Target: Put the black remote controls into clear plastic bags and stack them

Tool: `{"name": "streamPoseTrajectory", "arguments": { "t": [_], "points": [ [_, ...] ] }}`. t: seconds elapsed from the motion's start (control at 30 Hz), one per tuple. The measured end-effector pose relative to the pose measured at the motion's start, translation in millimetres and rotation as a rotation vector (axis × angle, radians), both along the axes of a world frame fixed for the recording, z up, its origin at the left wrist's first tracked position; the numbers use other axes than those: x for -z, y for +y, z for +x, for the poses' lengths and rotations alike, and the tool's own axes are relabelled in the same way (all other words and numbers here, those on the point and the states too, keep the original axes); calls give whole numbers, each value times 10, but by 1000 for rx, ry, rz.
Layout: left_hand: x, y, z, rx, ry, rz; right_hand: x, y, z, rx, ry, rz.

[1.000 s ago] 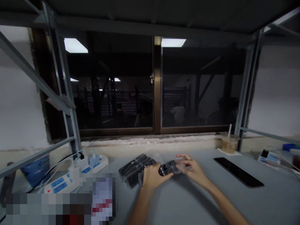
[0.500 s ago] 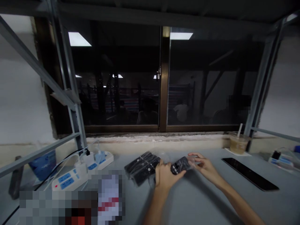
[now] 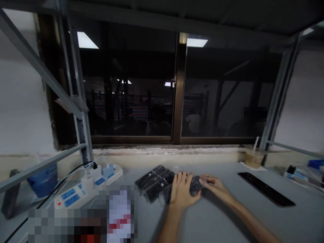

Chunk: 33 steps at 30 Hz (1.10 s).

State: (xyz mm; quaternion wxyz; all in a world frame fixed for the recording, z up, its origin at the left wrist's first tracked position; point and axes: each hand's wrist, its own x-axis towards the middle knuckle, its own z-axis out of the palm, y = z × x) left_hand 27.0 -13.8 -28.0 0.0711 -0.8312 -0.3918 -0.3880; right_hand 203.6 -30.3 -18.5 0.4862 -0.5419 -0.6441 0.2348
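Two black remote-like devices in clear plastic wrap [image 3: 155, 182] lie side by side on the grey table, left of centre. My left hand [image 3: 183, 189] rests palm down over another wrapped black device [image 3: 195, 185], its fingers bent across it and its thumb at the near edge. At the right end of that device, the fingers of my right hand [image 3: 211, 185] pinch the wrapping. The middle of the device is partly covered by my left hand.
A white power strip [image 3: 84, 189] with plugs and cables and a blue bucket-like container [image 3: 44, 180] stand at the left. A black tablet or phone [image 3: 266, 189] and a drink cup with a straw [image 3: 254, 158] are at the right. Metal posts frame the table.
My left hand has shifted slightly right and spread further over the device. The fingers of my right hand have closed in on its end. The view has moved a little.
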Motion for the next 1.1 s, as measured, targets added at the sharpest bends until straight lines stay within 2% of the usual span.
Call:
{"name": "streamPoseTrajectory", "arguments": {
  "t": [0.1,0.2,0.43,0.63,0.8,0.97,1.1],
  "points": [
    [-24,-10,7,-14,126,-93,66,14,-66,-86,-38,-3],
    [-64,-14,20,-49,228,-192,88,54,-61,-99,-85,8],
    [-92,-3,46,-87,247,-157,-9,122,62,-2,-105,47],
    [-123,-17,72,-114,199,-141,-74,99,103,162,-93,74],
    [-132,-44,71,-101,186,-192,-81,66,170,249,25,67],
    [-94,-69,72,-80,154,-293,-50,85,286,441,290,18],
    [-103,-86,69,-90,164,-347,13,135,519,539,486,-29]
  ]
}}
